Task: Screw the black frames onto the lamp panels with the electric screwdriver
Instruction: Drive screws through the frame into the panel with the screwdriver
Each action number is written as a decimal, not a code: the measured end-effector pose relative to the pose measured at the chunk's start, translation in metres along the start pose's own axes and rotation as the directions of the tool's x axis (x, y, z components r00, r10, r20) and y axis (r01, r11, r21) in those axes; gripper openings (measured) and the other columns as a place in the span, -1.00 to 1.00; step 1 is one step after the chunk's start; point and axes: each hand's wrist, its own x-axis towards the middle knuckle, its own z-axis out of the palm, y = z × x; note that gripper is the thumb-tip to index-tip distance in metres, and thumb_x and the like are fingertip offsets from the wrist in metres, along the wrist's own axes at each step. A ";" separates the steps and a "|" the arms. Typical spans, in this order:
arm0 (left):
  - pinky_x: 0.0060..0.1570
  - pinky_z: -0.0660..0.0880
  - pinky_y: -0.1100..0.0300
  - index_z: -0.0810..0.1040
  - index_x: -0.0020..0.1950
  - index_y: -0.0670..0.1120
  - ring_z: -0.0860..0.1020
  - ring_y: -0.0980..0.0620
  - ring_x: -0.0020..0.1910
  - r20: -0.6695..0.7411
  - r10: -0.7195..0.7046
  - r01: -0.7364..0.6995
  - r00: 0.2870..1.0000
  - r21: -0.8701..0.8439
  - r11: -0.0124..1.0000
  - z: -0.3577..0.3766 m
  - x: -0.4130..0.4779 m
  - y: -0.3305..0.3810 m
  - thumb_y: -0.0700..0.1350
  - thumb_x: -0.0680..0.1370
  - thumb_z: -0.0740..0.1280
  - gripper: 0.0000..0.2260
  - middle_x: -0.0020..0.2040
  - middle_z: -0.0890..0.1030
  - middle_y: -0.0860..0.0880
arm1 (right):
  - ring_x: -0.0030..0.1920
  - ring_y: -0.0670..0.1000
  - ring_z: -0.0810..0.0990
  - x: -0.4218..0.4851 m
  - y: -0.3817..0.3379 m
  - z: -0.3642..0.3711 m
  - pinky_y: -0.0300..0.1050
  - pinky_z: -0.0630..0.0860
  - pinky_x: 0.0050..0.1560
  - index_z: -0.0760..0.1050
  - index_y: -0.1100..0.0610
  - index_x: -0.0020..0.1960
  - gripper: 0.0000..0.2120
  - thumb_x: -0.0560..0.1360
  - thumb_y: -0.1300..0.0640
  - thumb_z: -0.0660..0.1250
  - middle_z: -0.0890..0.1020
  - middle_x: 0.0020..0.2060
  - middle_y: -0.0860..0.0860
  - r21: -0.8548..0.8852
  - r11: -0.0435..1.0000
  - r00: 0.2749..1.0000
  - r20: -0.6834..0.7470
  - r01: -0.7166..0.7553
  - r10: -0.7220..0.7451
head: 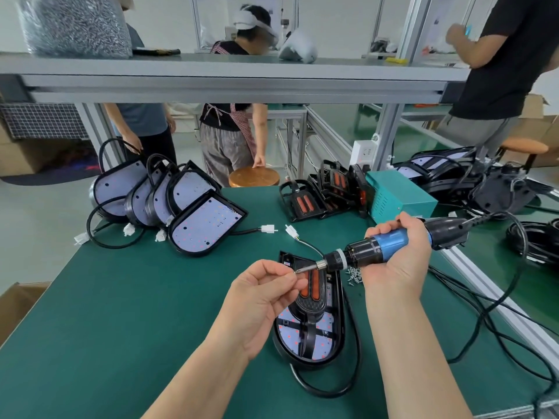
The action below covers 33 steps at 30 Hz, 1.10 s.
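A lamp panel (314, 343) lies on the green table in front of me, with a black frame (311, 293) bearing two orange strips set on it. My right hand (396, 261) grips the blue and black electric screwdriver (375, 251), held nearly level with its bit pointing left above the frame. At the bit's tip, the thumb and fingers of my left hand (266, 291) pinch a small screw (295, 271). A heap of loose screws (354, 275) lies on the table just right of the frame.
Several lamp panels (193, 225) with black cables and white plugs lean together at the back left. Spare black frames (305, 201) stand by a teal power box (399, 195). Cables trail over the right side. Other people stand beyond the table, near a round stool (254, 176).
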 end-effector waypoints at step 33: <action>-0.03 0.54 0.41 0.45 0.20 0.07 0.65 0.25 -0.11 0.446 0.712 -0.648 0.542 0.761 0.016 -0.013 -0.005 -0.014 -0.19 0.51 0.41 -0.67 0.01 0.64 0.31 | -0.48 -0.02 0.47 0.005 0.012 -0.019 -0.13 0.52 -0.24 0.37 0.11 -0.12 -0.84 0.55 0.24 0.35 0.49 -0.44 -0.02 -0.094 0.968 0.947 -0.249 -0.232 0.202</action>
